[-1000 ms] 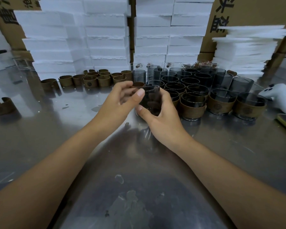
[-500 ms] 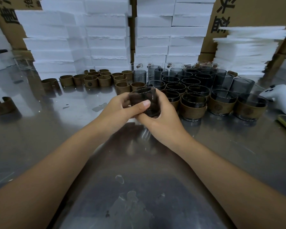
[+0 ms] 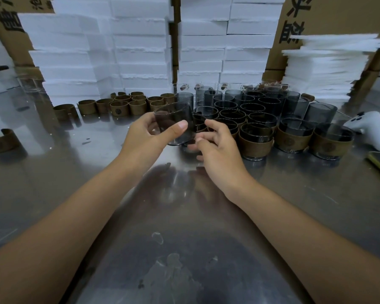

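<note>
The left hand (image 3: pixel 145 134) clamps thumb and fingers round the wall of the smoky glass (image 3: pixel 176 123), held tilted above the steel table (image 3: pixel 184 216). The right hand (image 3: pixel 217 150) is loosely curled just beside the glass's base, holding nothing. The glass is probably light, stiff, slick and breakable (best gripped by the wall, not the rim); brown sleeves (image 3: pixel 127 106) lie farther left

Both bare forearms reach in from the near corners and converge toward the middle. The left hand (image 3: pixel 149 133) is raised, its thumb across the front (nail facing the camera) and its fingers curled behind a tilted glass (image 3: pixel 173 116). The right hand (image 3: pixel 217 150) hovers just to the right, fingers loosely curled, holding nothing.
</note>
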A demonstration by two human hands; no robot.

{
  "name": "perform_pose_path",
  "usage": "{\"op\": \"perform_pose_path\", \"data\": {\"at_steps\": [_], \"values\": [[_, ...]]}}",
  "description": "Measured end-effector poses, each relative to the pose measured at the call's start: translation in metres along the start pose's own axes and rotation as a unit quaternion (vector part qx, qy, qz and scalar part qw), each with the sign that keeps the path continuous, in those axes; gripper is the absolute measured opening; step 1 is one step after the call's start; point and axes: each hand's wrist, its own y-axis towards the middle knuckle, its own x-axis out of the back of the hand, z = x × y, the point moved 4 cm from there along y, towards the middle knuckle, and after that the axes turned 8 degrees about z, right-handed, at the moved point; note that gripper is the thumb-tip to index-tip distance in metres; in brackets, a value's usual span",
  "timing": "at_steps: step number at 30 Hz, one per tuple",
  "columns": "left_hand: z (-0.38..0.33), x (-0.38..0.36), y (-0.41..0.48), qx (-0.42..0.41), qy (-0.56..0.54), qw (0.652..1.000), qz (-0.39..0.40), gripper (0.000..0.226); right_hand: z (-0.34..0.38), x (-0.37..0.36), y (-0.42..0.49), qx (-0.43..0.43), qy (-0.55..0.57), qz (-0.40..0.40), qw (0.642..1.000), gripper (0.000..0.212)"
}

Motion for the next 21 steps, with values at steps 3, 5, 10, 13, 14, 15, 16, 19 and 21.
{"op": "perform_pose_path", "data": {"at_steps": [3,5,10,13,14,15,16,19,21], "values": [[-0.002,-0.002,-0.001,-0.011,0.011,1.0,0.013,0.04,0.001,-0.004,-0.002,-0.013,0.025,0.007,1.0,0.037],[-0.004,-0.004,-0.002,-0.025,0.013,0.999,0.023,0.037,0.0,-0.005,-0.001,-0.03,0.046,0.002,0.998,0.035],[-0.005,-0.013,-0.005,-0.053,0.006,0.996,0.072,0.031,-0.004,-0.003,0.001,-0.085,0.139,-0.01,0.987,0.03],[-0.008,-0.015,-0.007,-0.068,-0.007,0.994,0.088,0.036,-0.003,-0.004,0.0,-0.094,0.21,0.004,0.973,0.031],[-0.009,-0.015,-0.007,-0.071,-0.011,0.993,0.091,0.039,-0.003,-0.004,0.0,-0.098,0.23,0.008,0.968,0.03],[-0.009,-0.016,-0.007,-0.073,-0.012,0.993,0.094,0.043,-0.001,-0.005,-0.001,-0.102,0.25,0.014,0.963,0.03],[-0.009,-0.016,-0.008,-0.074,-0.01,0.993,0.097,0.045,0.0,-0.006,-0.002,-0.106,0.27,0.021,0.957,0.029],[-0.01,-0.015,-0.008,-0.077,-0.009,0.992,0.102,0.042,0.003,-0.009,-0.005,-0.124,0.327,0.038,0.936,0.029],[-0.01,-0.015,-0.008,-0.079,-0.011,0.991,0.105,0.043,0.004,-0.01,-0.007,-0.136,0.351,0.055,0.925,0.034]]}}
